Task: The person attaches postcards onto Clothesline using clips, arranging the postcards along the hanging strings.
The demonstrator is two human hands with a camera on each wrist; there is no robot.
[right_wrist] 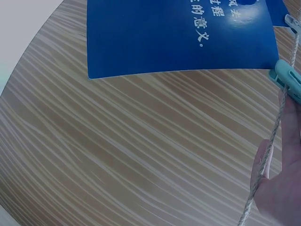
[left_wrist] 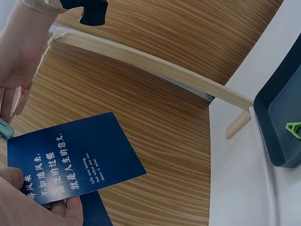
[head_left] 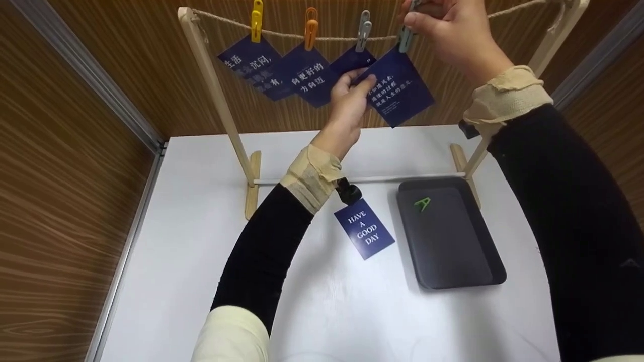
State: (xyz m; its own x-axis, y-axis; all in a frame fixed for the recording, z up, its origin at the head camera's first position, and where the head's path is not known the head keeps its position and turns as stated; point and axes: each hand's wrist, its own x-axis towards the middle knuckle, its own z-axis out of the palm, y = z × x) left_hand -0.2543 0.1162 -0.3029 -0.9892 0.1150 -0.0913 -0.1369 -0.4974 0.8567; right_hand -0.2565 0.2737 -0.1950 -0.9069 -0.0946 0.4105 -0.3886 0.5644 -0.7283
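Note:
A dark blue card (head_left: 402, 93) with white Chinese writing hangs by its top corner from a light teal clothespin (head_left: 405, 37) at the rope. My left hand (head_left: 349, 103) pinches this card by its left corner, thumb in front and fingers behind, as the left wrist view also shows. At the rope my right hand (head_left: 448, 30) holds the teal clothespin between thumb and fingers; the clip's jaws meet the card's corner (right_wrist: 270, 63). Left of it, a grey clothespin (head_left: 363, 32) holds another blue card (head_left: 352, 59), partly hidden behind my left hand.
Orange (head_left: 311, 30) and yellow (head_left: 256, 22) clothespins hold two more blue cards on the rope (head_left: 332, 38) of a wooden frame (head_left: 214, 90). On the white table (head_left: 201, 251) lie a "HAVE A GOOD DAY" card (head_left: 365, 229) and a dark tray (head_left: 453, 246) with a green clothespin (head_left: 423, 203).

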